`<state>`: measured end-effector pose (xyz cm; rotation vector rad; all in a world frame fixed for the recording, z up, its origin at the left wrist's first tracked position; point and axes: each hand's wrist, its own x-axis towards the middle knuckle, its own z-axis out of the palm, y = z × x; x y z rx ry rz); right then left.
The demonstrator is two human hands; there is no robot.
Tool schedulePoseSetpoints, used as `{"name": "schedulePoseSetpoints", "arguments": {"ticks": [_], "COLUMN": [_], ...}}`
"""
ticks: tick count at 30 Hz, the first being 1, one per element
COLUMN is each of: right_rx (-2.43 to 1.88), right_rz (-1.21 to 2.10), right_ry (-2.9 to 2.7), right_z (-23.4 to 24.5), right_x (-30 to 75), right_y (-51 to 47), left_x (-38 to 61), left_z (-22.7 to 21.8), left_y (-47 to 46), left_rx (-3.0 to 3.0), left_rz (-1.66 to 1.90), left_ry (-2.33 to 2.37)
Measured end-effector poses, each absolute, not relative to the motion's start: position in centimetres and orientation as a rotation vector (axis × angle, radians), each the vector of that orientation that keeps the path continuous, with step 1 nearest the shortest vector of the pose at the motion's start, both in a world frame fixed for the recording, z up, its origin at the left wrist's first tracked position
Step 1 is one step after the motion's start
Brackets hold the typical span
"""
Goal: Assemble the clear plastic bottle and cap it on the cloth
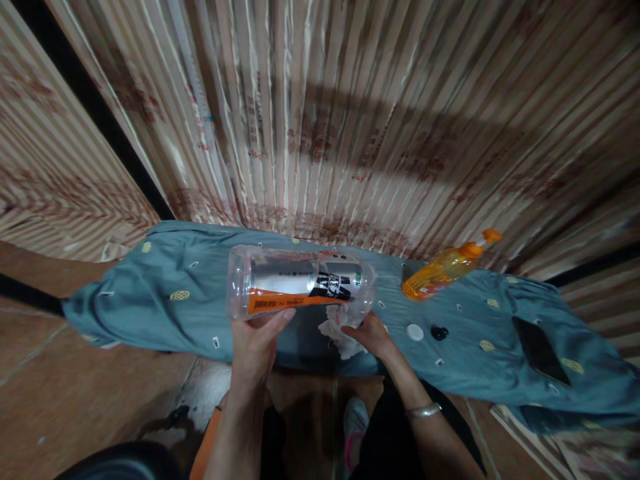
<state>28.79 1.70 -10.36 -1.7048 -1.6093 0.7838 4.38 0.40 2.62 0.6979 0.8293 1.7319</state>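
Observation:
A large clear plastic bottle (295, 283) with a silver, orange and black label lies sideways in front of me above the cloth. Around its left part from below, my left hand (257, 337) is closed, thumb along the near side. My right hand (367, 333) is at the other end, fingers curled on a crumpled white tissue (337, 333) held near the bottle's lower right side. Part of the right fingers is hidden behind the tissue and bottle. A white round cap (415, 332) and a small black object (440, 332) lie right of that hand.
A pump bottle of orange liquid (440, 270) stands at the back right on the blue-green cloth (175, 327). A dark phone-like slab (541, 350) lies at the right. Striped curtains (300, 120) hang behind. Below are tiled floor and a dark rounded object (123, 463).

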Motion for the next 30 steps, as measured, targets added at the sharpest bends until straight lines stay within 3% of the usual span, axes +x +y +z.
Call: {"name": "schedulePoseSetpoints", "arguments": {"ticks": [30], "right_rx": [-1.750], "right_rz": [0.765], "right_ry": [-1.593], "right_z": [-9.1], "right_x": [28.3], "right_y": [0.8], "left_x": [3.7], "left_z": [3.0], "left_y": [0.2], "left_rx": [0.731], "left_rz": [1.716], "left_ry": [0.835]}}
